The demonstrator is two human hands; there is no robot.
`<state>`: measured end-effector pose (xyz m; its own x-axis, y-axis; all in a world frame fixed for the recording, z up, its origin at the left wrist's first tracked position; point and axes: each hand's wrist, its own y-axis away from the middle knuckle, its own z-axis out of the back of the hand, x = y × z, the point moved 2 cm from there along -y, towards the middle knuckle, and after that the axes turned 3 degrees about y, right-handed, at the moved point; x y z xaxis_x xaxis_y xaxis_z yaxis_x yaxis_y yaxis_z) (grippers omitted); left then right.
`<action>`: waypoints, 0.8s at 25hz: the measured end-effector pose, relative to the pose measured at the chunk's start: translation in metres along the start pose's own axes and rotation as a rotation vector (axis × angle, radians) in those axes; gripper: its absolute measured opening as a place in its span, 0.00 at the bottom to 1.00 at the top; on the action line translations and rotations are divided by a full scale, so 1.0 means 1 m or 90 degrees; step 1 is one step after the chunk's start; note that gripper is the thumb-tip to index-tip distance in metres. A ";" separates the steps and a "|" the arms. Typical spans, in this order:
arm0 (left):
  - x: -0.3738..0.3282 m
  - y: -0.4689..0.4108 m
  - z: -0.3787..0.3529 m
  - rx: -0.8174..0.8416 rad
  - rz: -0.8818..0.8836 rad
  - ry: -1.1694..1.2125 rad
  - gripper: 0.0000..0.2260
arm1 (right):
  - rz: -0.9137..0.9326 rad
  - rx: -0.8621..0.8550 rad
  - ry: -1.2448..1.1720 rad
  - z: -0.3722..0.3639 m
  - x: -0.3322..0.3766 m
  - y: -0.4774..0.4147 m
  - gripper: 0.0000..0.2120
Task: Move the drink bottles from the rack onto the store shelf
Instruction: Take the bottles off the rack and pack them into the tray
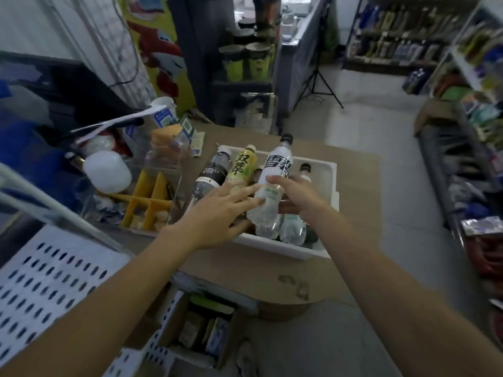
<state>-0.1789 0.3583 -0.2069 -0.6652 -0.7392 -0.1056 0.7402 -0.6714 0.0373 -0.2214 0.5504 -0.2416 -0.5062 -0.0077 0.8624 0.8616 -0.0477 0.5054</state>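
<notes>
Right hand [296, 194] grips a clear, white-labelled, black-capped bottle [277, 164]; left hand [217, 213] lies spread against it.

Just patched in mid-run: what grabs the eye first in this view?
Dead centre, the right hand grips a white-labelled bottle tilted above the white rack, while the left hand touches it with straight fingers. A black-labelled bottle and a yellow-green bottle lean at the rack's left; a perforated white shelf fills the lower left.

Your right hand [296, 194] grips a tilted bottle [275, 170] at frame centre, over the white rack [330, 170] on the desk [353, 213]; your left hand [217, 210] touches it with straight fingers.
</notes>
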 end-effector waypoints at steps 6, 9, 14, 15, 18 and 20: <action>0.031 -0.023 -0.033 0.063 -0.028 -0.007 0.24 | -0.051 -0.042 0.171 -0.022 -0.003 -0.045 0.19; 0.035 -0.037 -0.035 0.002 -0.066 0.040 0.21 | 0.019 -0.109 0.306 -0.017 0.001 -0.051 0.22; 0.028 -0.034 -0.039 -0.103 -0.039 0.225 0.16 | 0.113 -0.189 0.391 -0.023 -0.010 -0.035 0.26; 0.027 -0.033 -0.041 -0.127 -0.026 0.242 0.15 | 0.114 -0.189 0.386 -0.024 -0.014 -0.034 0.23; 0.025 -0.034 -0.045 -0.180 0.013 0.267 0.14 | 0.132 -0.205 0.381 -0.027 -0.020 -0.034 0.20; 0.025 -0.034 -0.050 -0.185 0.034 0.276 0.14 | 0.128 -0.203 0.343 -0.028 -0.022 -0.032 0.21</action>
<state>-0.2164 0.3652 -0.2606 -0.5696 -0.6406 -0.5150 0.8095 -0.5456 -0.2167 -0.2390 0.5240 -0.2775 -0.3565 -0.5426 0.7606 0.9297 -0.2871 0.2309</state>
